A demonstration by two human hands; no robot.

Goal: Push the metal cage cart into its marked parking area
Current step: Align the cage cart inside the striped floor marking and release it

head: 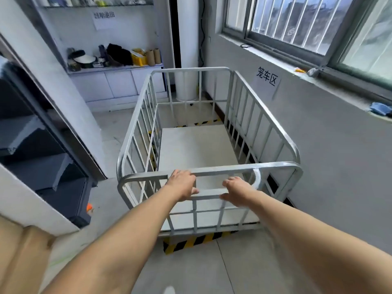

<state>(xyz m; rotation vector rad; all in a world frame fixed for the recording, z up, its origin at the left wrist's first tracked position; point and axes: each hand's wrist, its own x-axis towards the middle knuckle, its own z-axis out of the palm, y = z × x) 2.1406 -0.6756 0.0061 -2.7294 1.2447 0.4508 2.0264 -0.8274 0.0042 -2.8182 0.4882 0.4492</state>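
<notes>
cage cart [197, 145] straight ahead, long axis running away, over striped floor marking [191, 241] | left hand [182, 184], right hand [237, 192] both curled on near-end handle rail [209, 193], equally near

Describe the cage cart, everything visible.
The cart is a silver-grey metal cage: four railed sides of vertical bars with rounded top corners, open on top, with a pale flat deck that holds nothing. It stands upright beside the wall under the window, over yellow-black floor tape showing at its near and far ends. The left hand and right hand rest on its near rails.
</notes>
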